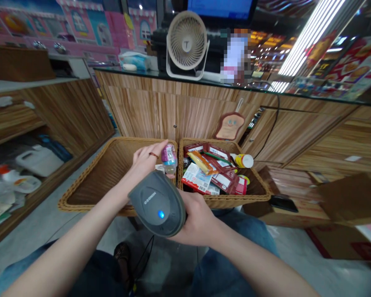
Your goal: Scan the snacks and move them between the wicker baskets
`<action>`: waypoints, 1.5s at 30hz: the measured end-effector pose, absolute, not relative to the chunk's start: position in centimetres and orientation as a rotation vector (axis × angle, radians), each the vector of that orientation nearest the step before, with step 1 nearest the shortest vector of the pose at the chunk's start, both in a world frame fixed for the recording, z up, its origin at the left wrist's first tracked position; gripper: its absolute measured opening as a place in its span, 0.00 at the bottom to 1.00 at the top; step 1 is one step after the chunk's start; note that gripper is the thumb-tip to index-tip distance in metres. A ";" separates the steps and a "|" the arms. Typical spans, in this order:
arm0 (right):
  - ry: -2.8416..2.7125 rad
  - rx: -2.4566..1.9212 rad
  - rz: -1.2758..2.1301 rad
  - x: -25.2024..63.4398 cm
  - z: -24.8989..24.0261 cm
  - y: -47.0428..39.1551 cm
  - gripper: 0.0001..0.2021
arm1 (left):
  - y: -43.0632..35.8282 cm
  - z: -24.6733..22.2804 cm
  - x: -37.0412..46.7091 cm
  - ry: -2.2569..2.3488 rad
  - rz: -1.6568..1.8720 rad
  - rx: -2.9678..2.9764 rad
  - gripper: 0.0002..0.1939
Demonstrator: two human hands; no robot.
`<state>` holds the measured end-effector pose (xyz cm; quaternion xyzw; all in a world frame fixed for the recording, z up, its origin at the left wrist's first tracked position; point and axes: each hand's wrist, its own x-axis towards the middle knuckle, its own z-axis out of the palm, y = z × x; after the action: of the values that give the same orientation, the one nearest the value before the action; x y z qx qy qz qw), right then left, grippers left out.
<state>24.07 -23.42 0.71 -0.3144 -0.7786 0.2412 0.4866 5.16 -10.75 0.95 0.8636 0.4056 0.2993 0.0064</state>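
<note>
My right hand point(199, 218) is wrapped round a dark grey handheld scanner point(157, 204), whose blue light is lit. Beyond the scanner, my left hand point(148, 159) holds a small clear bottle with a pink and blue label point(169, 159) over the right side of the left wicker basket point(80, 177). Something white lies just below that bottle, partly hidden. Packaged snacks fill the right wicker basket point(262, 185): brown packets point(225, 181), a yellow-wrapped bar point(200, 162), a red and white box point(196, 178) and a yellow tub with a white lid point(244, 160).
Behind the baskets rises a wood-panelled counter point(142, 105) with a white fan point(187, 45) on top. A black phone point(283, 203) lies on a cardboard box at the right. Shelves with a white jug point(40, 161) stand at the left. A cable hangs down the counter front.
</note>
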 end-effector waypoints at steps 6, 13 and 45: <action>-1.868 -0.745 0.494 24.4 0.9 -23.5 0.14 | -9.6 4.0 13.4 0.988 0.801 2.760 0.55; -1.860 -0.734 0.475 24.6 1.0 -23.4 0.14 | -9.1 4.2 18.3 0.853 0.653 2.843 0.53; -1.688 -1.030 0.417 25.1 1.3 -22.3 0.05 | -3.5 -3.0 -3.9 1.078 -0.154 2.729 0.31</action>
<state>25.09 -22.35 1.33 -0.4319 -0.7075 0.1747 0.5314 -3.93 -3.51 -3.01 0.9241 0.3649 -0.0522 0.1014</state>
